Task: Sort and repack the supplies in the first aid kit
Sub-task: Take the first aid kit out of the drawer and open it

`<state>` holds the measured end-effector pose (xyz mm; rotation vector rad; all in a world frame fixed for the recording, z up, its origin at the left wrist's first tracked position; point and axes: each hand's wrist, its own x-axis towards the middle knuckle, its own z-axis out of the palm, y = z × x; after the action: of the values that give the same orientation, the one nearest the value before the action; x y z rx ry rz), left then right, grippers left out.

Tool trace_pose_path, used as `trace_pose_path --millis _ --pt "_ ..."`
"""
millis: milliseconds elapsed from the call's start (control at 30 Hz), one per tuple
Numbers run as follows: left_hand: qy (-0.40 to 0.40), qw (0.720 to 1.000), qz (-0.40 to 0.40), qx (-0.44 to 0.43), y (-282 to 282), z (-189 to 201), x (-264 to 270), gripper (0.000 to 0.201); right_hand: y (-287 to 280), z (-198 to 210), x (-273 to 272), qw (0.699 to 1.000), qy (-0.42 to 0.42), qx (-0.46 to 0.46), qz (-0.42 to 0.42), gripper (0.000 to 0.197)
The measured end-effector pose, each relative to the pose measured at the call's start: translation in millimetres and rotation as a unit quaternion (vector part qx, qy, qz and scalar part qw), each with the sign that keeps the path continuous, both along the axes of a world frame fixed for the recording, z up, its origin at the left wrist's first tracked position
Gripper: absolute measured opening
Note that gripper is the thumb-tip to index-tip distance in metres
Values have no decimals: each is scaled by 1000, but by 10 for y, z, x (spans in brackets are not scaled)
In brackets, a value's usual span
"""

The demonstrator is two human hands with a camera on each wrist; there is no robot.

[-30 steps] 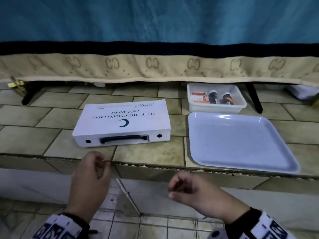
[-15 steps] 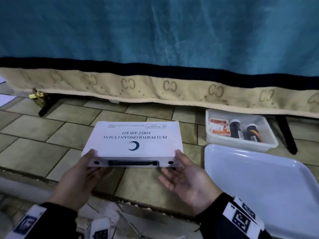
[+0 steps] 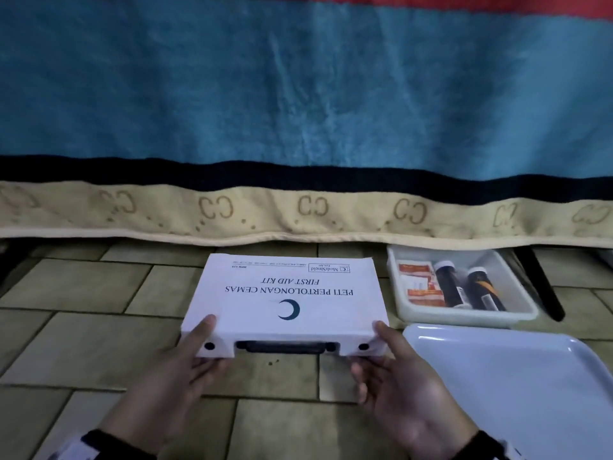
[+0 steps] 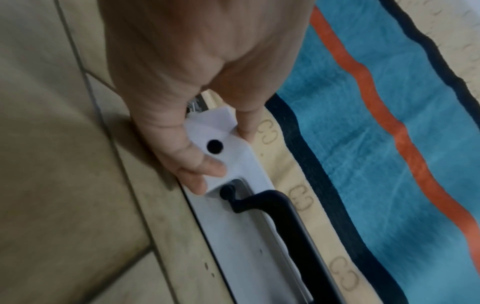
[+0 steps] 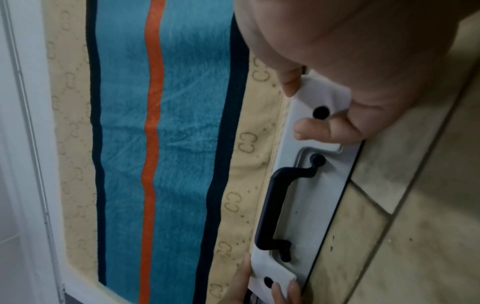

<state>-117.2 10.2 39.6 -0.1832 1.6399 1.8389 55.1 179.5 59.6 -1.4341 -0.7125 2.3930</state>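
ITEM: first aid kit, white case, lid down, flat on tiled ledge. Print on lid reads upside-down to wearer; hinge side presumably far, not seen.

POSITION REL. HANDS: lies directly ahead of both hands, between them. Long axis runs L–R, from one hand across to the other. Front wall w/ black handle faces the palms. Neither hand nearer; each has one front corner.

L HAND: grasping near-left corner. Thumb on lid top, fingers curled under front lip beside black stud. Palm turned inward/up, wrist low, forearm coming up from below the ledge edge.

R HAND: grasping near-right corner, mirror pose. Thumb tip on lid edge, fingers wrapped over front wall next to its stud. Wrist low also.

STEP (est.): opening the case; task barely begun, no contents out yet. Lid edge appears slightly raised off base at front, but seam not clear enough to confirm.

NEXT MOVE (est.): even lift at both corners, away from the palms; uneven pull would skew or slide the case.

OTHER, R of R hand: empty white tray, just beside. Beyond it, white bin holding two dark bottles + red/white packets.

BACKDROP: striped towel hanging beyond kit.
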Motion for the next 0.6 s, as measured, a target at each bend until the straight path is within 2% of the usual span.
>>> trace_pose_path --millis 67,200,300,367,433,467,533,567,600 --pt "3 1000 -8 1 20 -37 -55 41 -6 17 -12 1000 -15 9 1 38" --pt "-28 999 5 17 124 44 -78 41 114 103 24 998 -44 7 43 41" --pt "-30 999 37 20 117 142 -82 25 303 257 83 988 -63 40 138 64" --pt "19 999 26 15 102 240 -103 23 416 399 115 979 -61 64 186 68" --pt "96 995 37 7 105 344 -159 29 502 544 123 970 -49 107 214 54" --pt "134 990 47 1 121 395 -210 23 540 609 114 964 -41 145 220 45" --pt "223 974 26 -44 194 523 -306 12 634 678 76 935 -26 269 229 22" --pt "275 958 -4 -85 233 560 -365 8 681 702 41 905 -37 353 236 12" --pt "328 935 -29 -130 268 595 -429 7 737 715 2 859 -68 447 242 11"
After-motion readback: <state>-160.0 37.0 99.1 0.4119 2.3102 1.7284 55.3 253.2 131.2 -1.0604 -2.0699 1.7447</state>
